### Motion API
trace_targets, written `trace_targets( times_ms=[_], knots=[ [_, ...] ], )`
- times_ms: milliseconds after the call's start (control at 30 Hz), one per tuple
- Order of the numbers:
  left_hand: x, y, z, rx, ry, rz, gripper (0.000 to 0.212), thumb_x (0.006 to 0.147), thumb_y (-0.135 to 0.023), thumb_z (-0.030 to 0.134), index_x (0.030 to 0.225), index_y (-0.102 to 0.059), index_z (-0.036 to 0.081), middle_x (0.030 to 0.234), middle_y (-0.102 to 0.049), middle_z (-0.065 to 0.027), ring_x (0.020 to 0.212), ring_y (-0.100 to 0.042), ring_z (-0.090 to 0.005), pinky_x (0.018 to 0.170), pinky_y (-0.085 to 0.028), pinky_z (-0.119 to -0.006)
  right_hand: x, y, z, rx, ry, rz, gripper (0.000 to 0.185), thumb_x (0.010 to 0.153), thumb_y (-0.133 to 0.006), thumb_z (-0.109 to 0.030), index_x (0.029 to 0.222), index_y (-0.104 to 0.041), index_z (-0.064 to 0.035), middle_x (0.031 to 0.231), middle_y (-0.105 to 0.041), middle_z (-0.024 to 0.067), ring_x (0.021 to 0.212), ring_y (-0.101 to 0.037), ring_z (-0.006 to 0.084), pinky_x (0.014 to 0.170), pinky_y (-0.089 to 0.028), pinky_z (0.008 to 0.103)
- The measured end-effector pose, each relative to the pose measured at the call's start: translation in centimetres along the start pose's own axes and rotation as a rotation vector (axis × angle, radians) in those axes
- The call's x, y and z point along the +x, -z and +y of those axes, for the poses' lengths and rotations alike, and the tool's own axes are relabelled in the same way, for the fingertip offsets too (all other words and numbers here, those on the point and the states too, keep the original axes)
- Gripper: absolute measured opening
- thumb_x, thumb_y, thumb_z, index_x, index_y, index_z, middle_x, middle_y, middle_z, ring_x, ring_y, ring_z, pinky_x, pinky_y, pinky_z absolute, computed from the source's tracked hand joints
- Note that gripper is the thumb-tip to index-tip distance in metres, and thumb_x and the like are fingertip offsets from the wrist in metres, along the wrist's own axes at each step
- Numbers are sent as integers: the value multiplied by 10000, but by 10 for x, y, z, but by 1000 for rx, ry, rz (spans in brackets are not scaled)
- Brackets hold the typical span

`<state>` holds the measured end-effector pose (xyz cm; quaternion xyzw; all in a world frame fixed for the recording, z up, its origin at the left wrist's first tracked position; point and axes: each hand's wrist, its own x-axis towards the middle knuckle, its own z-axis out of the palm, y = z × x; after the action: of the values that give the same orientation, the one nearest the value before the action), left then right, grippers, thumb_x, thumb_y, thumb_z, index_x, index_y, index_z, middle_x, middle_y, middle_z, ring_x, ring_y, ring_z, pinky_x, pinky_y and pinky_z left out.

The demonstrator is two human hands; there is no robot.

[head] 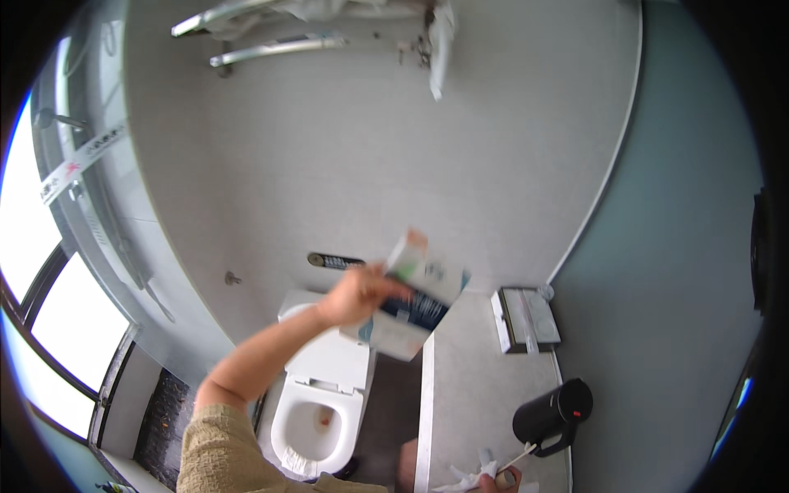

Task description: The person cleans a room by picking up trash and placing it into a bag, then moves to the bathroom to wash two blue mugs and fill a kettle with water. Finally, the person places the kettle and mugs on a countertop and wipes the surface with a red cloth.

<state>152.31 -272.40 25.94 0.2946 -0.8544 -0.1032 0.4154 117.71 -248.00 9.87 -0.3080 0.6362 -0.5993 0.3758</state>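
Note:
My left hand is raised in front of the wall and grips a white packet with a dark blue printed band. The packet is blurred and hangs over the gap between the toilet and the counter. Down at the bottom edge, my right hand is partly cut off, its fingers around a cardboard tube. Crumpled white tissue and a thin white stick are beside those fingers. Whether the stick is held, I cannot tell.
A black electric kettle and a flat box stand on the grey counter. The toilet has its lid up and paper on the seat's front. A metal towel rack is above; shower glass is left.

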Motion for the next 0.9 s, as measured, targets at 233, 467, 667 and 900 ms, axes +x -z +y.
trace_targets(
  times_ms=[233,467,667,900],
  knots=[
    [115,209,17,-621,253,832,531,694,-382,-50,1220,-460,-40,965,-552,-129,742,-548,-175,620,-466,-263,-24,-9,41,143,27,-54,316,754,-549,43,1035,-419,-22,590,-471,37,377,-367,82,334,-255,254],
    [168,290,1,-493,384,980,273,671,-423,-96,915,-520,-22,882,-486,-100,724,-504,-204,648,-480,-317,-90,-42,34,-128,114,268,381,636,-670,-24,978,-503,-43,900,-530,83,774,-503,201,662,-456,342],
    [136,296,-22,-468,396,751,365,652,-477,-107,1011,-493,-40,789,-466,-88,633,-467,-181,592,-455,-273,-131,-67,91,-31,260,479,440,614,-685,-7,1005,-485,-44,879,-524,82,758,-484,181,662,-449,341],
    [120,322,-18,-635,136,599,543,756,-567,7,1218,-332,-154,930,-562,-201,807,-613,-227,763,-529,-286,-148,-91,57,86,0,400,417,643,-663,23,1006,-470,-47,821,-516,77,692,-471,148,578,-437,294]
  ],
)
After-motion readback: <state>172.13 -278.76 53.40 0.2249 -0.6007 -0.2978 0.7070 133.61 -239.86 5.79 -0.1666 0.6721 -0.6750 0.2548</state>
